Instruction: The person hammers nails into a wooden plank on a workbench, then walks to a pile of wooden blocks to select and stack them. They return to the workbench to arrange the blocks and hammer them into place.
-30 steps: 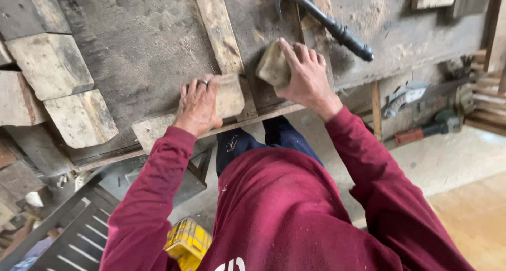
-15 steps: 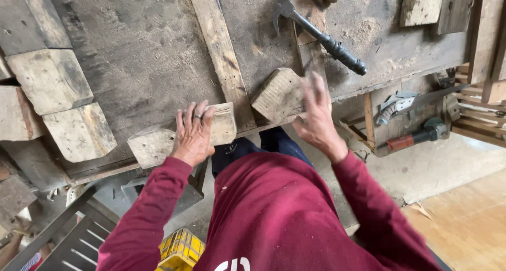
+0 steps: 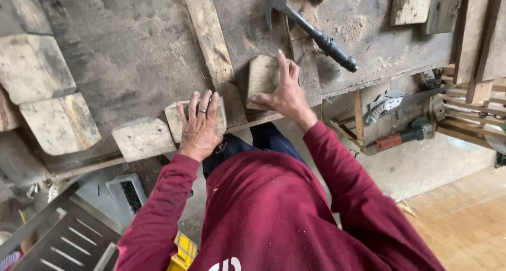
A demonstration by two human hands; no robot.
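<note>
We stand over a wide, dusty grey surface [image 3: 132, 55] that fills the upper part of the view, its near edge running just above our legs. A long plank [image 3: 211, 44] lies across it, slanting from the top down to the edge between our two hands. To the far left sit two large pale wood blocks [image 3: 31, 68], one above the other, and a smaller block [image 3: 142, 139] rests at the edge just left of our left hand. More scraps of wood [image 3: 411, 5] lie at the top right. Below the surface on the right, a shelf [image 3: 392, 128] carries a power tool with a red handle [image 3: 403, 136].

A hammer [image 3: 311, 31] with a black handle lies on the surface above our right hand, apart from it, its head towards the top.

Our left hand [image 3: 199, 126], a ring on one finger, lies flat and spread on top of a wood block [image 3: 176, 118] at the edge, pressing rather than gripping. Our right hand [image 3: 284, 92] rests open against the right side of a square wood block [image 3: 262, 78], fingers stretched along it, thumb at its lower edge, not closed round it. That block sits just right of the plank, near the edge
</note>
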